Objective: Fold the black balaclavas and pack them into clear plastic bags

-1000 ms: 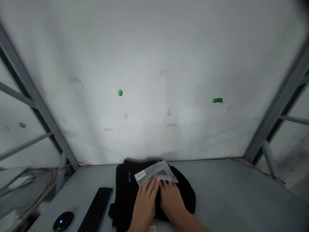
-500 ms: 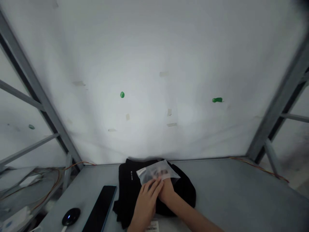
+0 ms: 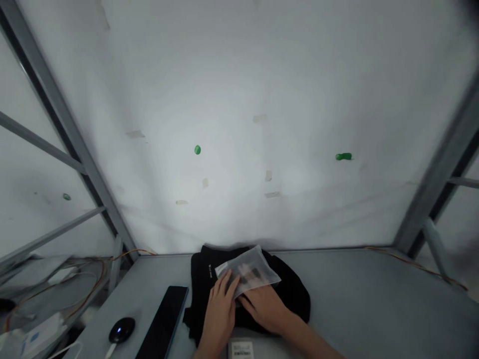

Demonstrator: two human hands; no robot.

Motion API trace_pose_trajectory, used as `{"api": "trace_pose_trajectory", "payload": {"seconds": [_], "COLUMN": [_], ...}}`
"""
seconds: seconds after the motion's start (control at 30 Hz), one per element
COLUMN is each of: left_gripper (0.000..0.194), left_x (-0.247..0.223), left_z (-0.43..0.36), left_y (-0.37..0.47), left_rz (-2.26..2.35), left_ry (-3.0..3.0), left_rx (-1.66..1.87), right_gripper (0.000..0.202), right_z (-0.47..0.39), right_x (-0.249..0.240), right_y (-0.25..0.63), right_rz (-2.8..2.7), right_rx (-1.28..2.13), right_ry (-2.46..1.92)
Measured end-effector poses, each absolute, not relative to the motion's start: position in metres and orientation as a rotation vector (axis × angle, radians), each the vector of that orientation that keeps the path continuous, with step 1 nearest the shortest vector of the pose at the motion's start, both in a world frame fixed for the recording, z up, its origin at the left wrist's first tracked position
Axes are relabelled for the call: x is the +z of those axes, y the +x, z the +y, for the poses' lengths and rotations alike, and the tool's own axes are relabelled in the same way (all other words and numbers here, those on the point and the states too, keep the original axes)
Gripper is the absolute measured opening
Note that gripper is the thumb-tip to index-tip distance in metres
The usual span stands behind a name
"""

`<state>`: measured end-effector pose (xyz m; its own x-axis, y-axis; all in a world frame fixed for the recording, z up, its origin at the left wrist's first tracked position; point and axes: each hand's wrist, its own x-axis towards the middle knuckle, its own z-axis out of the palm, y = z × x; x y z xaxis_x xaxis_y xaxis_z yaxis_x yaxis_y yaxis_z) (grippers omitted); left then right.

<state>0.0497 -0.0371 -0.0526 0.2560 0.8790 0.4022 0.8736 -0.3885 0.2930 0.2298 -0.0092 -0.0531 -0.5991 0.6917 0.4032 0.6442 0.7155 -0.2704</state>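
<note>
A translucent plastic bag point(image 3: 259, 263) with small dark items inside lies over a folded black cloth point(image 3: 202, 269), which bears small white lettering. My left hand point(image 3: 220, 304) has its fingers on the bag's left lower edge, gripping it. The fingers of my right hand point(image 3: 264, 304) reach under or into the bag's lower edge; the fingertips are partly hidden, and a thumb shows below the edge. Near the front edge of the view, just below the cloth, sits a small box with a printed white label point(image 3: 241, 350).
Left of the cloth lie a black phone-like slab point(image 3: 162, 321) and a round black device point(image 3: 121, 329) with a blue light and a white cable. Grey metal frame posts point(image 3: 419, 219) stand at both sides. A white wall point(image 3: 232, 99) rises behind the grey table point(image 3: 374, 304).
My right hand has drawn back toward me and to the right. My left hand has moved up onto the bag's edge. The whole view has shifted slightly, showing more of the labelled box.
</note>
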Motion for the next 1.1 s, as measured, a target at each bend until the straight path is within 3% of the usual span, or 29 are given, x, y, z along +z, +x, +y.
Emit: {"api": "trace_pose_trajectory", "payload": {"seconds": [0.3,0.67,0.93,1.1], "left_gripper": [0.023,0.022,0.028,0.022], "left_x": [-0.054,-0.041,-0.044,-0.037], "left_z": [-0.067,-0.06,-0.064,-0.068], "left_y": [0.008,0.02,0.025,0.016], "left_rz": [1.736,1.667,1.711,1.774], "left_ry": [2.715,2.9,2.953,2.916], "left_rx": [0.847,0.982,1.038,1.223], "right_gripper": [0.027,0.001,0.012,0.017], "right_z": [-0.05,-0.011,-0.018,-0.006], "right_x": [-0.039,-0.051,-0.055,-0.053], "right_y": [0.257,0.205,0.215,0.256], "right_rz": [-2.247,-2.3,-2.227,-2.096], "right_rx": [-0.016,-0.302,-0.33,-0.361], "right_ry": [-0.87,-0.79,-0.761,-0.874]}}
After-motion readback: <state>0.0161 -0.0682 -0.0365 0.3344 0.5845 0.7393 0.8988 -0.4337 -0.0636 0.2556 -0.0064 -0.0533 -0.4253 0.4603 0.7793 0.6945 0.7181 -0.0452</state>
